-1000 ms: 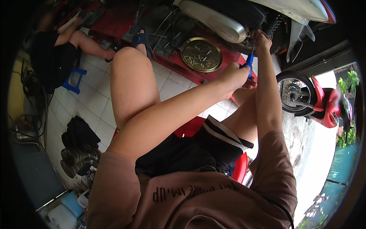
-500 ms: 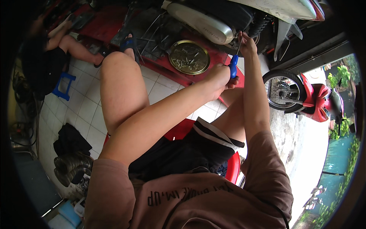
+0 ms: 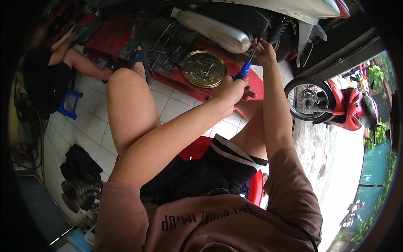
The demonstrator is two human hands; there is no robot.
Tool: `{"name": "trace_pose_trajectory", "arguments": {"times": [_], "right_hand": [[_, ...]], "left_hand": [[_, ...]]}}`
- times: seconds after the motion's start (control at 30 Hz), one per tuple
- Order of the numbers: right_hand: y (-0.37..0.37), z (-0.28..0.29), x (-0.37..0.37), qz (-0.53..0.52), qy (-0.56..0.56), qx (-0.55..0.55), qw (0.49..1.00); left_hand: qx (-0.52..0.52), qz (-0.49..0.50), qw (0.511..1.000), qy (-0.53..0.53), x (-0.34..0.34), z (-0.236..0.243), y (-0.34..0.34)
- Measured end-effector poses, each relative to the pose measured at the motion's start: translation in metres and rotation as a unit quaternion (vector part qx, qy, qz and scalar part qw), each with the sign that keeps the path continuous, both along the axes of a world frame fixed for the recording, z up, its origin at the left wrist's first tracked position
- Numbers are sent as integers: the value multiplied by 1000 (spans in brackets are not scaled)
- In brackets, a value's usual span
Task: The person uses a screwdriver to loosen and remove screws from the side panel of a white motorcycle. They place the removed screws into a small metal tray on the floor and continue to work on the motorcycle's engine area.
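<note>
In the head view, my left hand [image 3: 231, 88] is closed on the blue handle of a screwdriver [image 3: 243, 69]. Its thin shaft slants up and right to the underside of a parked scooter, just right of a silver oblong housing [image 3: 210, 27] and below a black shock absorber [image 3: 279, 31]. My right hand [image 3: 265, 53] is raised there, fingers curled at the shaft's far end; whether they grip the shaft or a small part is too small to tell. Left of the handle, a round brass-coloured tray [image 3: 184, 67] holds several small metal pieces on a red platform [image 3: 254, 88].
A co-worker [image 3: 58, 75] in black sits at the left by a blue stool [image 3: 69, 105]. A red motorbike [image 3: 348, 105] stands at the right. I sit on a red stool [image 3: 257, 189]. Dark cloth [image 3: 79, 161] lies on the tiled floor; tools lie on the platform.
The whole view has shifted left. The blue handle and my left hand have moved left relative to the tray, so the screwdriver leans more; my right hand remains at its far end.
</note>
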State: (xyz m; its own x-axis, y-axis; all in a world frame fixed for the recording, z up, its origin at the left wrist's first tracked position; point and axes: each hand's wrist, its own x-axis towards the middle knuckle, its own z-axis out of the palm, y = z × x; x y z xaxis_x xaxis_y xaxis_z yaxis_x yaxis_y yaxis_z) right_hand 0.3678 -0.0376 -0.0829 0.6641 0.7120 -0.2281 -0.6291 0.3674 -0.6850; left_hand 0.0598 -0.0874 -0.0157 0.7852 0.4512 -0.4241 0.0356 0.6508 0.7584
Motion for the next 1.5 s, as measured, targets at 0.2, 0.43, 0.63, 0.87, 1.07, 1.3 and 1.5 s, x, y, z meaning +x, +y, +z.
{"name": "trace_pose_trajectory", "arguments": {"times": [0.2,0.43,0.63,0.87,1.07,1.3,1.5], "right_hand": [[1,-2,1,-41,-4,0,999],[8,-6,13,1,8,-7,1000],[8,-10,31,28,-12,-5,1000],[8,-15,22,-29,-69,-83,994],[15,-48,-10,-57,-147,-285,946],[21,-81,-36,21,-286,-432,855],[35,-63,-80,157,-294,-376,865]], "left_hand": [[-45,-9,999,-10,-1,1,-4],[3,-46,999,20,4,-14,1],[5,-43,999,-22,6,-15,-3],[77,-126,989,5,2,-13,-5],[83,-134,987,23,-7,-10,-11],[37,-149,988,26,-19,-9,-13],[36,-127,991,28,-26,-13,-6]]}}
